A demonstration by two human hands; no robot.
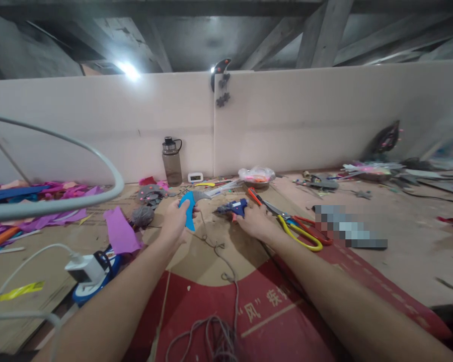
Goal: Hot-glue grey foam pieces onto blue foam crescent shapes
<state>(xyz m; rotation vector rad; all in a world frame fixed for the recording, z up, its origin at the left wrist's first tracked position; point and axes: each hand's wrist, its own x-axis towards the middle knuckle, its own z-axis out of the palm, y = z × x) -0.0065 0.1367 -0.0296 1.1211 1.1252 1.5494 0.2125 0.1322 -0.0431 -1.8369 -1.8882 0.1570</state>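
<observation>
My left hand [173,221] pinches a blue crescent-shaped piece [187,210], which looks like felt. A grey pointed piece [201,195] shows just behind it. My right hand [255,221] is wrapped round a blue hot glue gun [233,207], its nozzle pointing left toward the blue piece but apart from it. A grey cord [219,254] hangs below my left hand and runs down over the cardboard to a loose heap [213,339]. Scissors with yellow handles [300,236] and scissors with red handles [317,231] lie just right of my right hand.
A water bottle [172,163] and a small digital clock [195,177] stand by the white partition [98,125]. Coloured felt scraps [71,206] cover the left side, near a power strip with a plug [85,271]. A white cable [98,156] arches across the left. A pixelated object [349,229] lies right.
</observation>
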